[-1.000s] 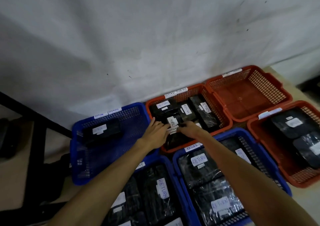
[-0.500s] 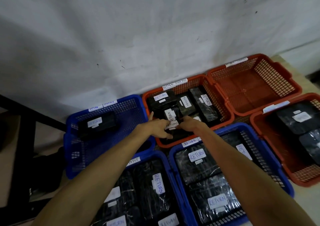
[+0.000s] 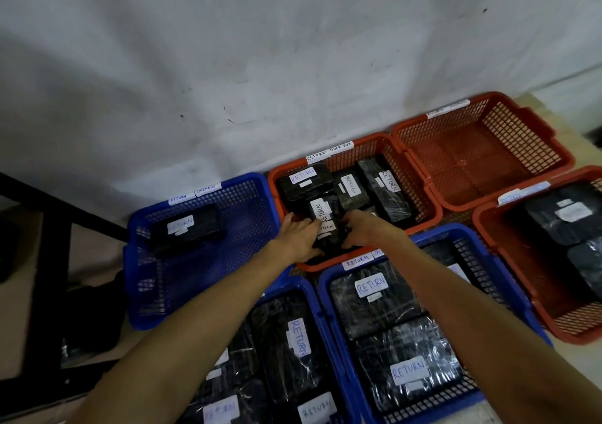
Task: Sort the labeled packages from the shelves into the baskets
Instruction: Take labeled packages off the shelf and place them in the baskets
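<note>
Seen from above, looking down along two bare forearms. Both hands inside the middle red basket (image 3: pixel 426 210) against a pale wall (image 3: pixel 260 65). Left hand (image 3: pixel 298 236) and right hand (image 3: pixel 366 230) on opposite sides of a black wrapped package (image 3: pixel 325 225) with a white label reading RETURN, fingers curled against its sides, the grip of each closed on that package. Package upright among other black RETURN-labelled packages in the same basket, near its front edge.

To the left, a blue basket (image 3: pixel 247 215) with one black labelled package (image 3: pixel 187 228). To the right, a second red basket (image 3: pixel 482 160) showing only its mesh floor. Far right, a third red basket (image 3: pixel 508 260) with dark packages. Nearest the viewer, two more blue baskets (image 3: pixel 329 332), both filled with black film-wrapped packages marked RETURN. White strips reading RETURN and OVER DUE on several rims.
</note>
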Tool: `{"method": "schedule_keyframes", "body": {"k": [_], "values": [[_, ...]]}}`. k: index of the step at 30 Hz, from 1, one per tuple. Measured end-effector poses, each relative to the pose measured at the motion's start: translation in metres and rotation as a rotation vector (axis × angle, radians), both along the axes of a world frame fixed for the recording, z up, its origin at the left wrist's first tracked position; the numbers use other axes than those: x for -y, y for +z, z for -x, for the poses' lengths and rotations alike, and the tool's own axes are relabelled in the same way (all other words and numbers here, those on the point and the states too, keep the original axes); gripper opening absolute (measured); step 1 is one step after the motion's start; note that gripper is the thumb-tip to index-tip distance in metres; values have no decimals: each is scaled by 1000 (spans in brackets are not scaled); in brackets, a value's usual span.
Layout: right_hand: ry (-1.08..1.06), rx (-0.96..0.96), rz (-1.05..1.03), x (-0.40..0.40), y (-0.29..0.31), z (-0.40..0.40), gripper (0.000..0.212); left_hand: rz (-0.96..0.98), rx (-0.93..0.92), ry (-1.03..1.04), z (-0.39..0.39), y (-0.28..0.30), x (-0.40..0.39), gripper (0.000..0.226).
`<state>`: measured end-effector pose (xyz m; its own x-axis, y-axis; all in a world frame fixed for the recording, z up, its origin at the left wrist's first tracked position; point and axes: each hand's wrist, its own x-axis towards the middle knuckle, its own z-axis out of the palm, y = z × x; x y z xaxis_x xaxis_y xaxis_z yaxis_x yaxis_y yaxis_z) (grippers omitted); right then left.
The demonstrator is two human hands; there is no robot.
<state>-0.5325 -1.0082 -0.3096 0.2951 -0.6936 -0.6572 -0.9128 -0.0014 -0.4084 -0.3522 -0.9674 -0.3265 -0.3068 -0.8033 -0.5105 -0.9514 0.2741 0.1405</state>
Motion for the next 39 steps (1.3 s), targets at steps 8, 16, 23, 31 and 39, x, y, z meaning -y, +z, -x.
{"method": "schedule_keyframes", "body": {"k": [8,16,23,31,39], "values": [[10,-75,98,-6,-15,-12,56,108,164,-21,17,0,-7,82],[57,-126,181,-7,-21,-18,57,129,82,-24,13,0,-4,71],[-137,16,157,7,-13,-12,40,208,57,-50,-9,4,8,31],[-225,-56,262,-3,-30,-32,41,258,196,-55,5,-1,-2,16],[-213,-54,265,-2,-42,-36,32,152,249,-43,17,-2,6,19]]}}
